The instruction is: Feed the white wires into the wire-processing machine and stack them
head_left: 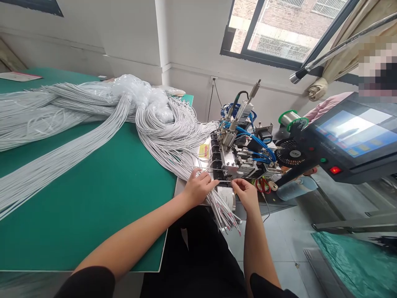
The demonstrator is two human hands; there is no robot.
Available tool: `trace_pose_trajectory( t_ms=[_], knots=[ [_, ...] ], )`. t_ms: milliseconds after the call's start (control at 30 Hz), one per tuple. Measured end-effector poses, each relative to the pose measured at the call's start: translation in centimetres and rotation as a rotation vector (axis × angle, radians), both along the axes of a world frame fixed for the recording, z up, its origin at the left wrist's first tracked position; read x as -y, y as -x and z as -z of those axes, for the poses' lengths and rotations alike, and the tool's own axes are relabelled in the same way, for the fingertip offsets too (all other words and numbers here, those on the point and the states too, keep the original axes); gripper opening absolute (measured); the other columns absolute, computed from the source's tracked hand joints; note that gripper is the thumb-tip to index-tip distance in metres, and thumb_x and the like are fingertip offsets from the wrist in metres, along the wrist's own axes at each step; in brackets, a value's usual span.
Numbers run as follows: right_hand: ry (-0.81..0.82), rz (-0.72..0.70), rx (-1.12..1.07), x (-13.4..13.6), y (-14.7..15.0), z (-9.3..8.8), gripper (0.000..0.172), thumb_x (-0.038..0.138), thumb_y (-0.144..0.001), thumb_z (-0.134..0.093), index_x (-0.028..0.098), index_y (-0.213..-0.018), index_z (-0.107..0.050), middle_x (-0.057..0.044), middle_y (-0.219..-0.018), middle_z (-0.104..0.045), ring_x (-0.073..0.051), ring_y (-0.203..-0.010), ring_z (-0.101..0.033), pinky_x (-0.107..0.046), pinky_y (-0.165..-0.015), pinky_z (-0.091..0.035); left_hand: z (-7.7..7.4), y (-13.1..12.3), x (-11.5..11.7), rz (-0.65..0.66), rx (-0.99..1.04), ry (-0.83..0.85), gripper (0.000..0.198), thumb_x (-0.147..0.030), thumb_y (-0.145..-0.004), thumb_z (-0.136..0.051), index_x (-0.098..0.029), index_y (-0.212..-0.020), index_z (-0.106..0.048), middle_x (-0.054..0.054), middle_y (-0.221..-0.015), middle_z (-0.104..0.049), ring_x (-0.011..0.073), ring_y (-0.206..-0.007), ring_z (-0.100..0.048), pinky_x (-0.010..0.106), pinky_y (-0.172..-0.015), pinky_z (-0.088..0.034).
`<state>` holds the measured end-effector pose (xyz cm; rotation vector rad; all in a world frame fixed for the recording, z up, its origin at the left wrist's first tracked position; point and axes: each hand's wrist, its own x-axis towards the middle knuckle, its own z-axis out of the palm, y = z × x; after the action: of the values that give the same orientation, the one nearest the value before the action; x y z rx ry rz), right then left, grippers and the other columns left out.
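A single white cable [224, 181] runs level between my two hands, at the near end of a bench machine [229, 155] with metal cylinders and blue air tubes. My left hand [198, 189] is closed on the cable, with its thumb and forefinger toward the machine. My right hand [246, 193] pinches the cable's other visible part, near its tip. Below my left hand hangs a bunch of loose cable ends [221, 209], some with reddish tips. Many more white cables [161, 132] fan from a large bundle on the left toward the machine's black row of slots.
A green-topped table [124, 174] carries the bundles and clear plastic wrap [133, 89]. On the right stand a control screen [356, 128], a wire spool [291, 120], a black fan [290, 152] and red-handled scissors [262, 185]. Another person's pink sleeve [328, 108] shows behind the screen.
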<state>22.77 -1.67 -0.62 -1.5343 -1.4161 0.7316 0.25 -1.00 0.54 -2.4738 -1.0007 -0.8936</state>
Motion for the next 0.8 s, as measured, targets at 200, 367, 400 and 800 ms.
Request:
trace_pose_trajectory(
  t_ms=[200,367,400,800],
  knots=[
    [-0.029,-0.066,0.039,-1.2,-0.4,1.2,0.034,0.050,-0.079,-0.058,0.016,-0.074,-0.062,-0.002,-0.065,-0.059,-0.016,-0.060,-0.050,-0.026,-0.059,-0.038,0.4,0.0,-0.2,-0.025,-0.007,0.055,0.034,-0.006,-0.082,-0.044,-0.020,-0.106,-0.063,0.005,-0.083,-0.064,0.0204,-0.088,-0.057,0.042,-0.093,-0.030],
    [-0.027,-0.161,-0.044,-1.9,-0.5,1.9,0.027,0.040,-0.080,-0.056,0.018,-0.065,-0.053,0.003,-0.059,-0.046,-0.013,-0.058,-0.041,-0.024,-0.056,-0.032,0.5,0.0,-0.3,-0.025,-0.032,0.102,0.034,-0.007,-0.080,-0.046,-0.019,-0.105,-0.064,0.006,-0.086,-0.064,0.0211,-0.090,-0.056,0.043,-0.095,-0.029],
    [-0.019,-0.171,-0.073,-2.0,-0.4,1.9,0.026,0.039,-0.079,-0.056,0.019,-0.064,-0.052,0.003,-0.059,-0.045,-0.013,-0.058,-0.041,-0.024,-0.056,-0.032,0.5,0.0,-0.3,-0.027,-0.033,0.109,0.034,-0.007,-0.079,-0.047,-0.019,-0.105,-0.065,0.006,-0.086,-0.064,0.0213,-0.091,-0.056,0.043,-0.095,-0.029],
    [0.140,-0.091,-0.457,-2.5,0.1,3.8,0.032,0.045,-0.066,-0.066,0.019,-0.058,-0.048,0.006,-0.051,-0.037,-0.010,-0.048,-0.031,-0.023,-0.048,-0.024,0.5,-0.1,-0.5,-0.035,-0.027,0.109,0.032,-0.007,-0.077,-0.048,-0.019,-0.101,-0.066,0.007,-0.084,-0.064,0.0225,-0.092,-0.055,0.043,-0.094,-0.031]
  ],
)
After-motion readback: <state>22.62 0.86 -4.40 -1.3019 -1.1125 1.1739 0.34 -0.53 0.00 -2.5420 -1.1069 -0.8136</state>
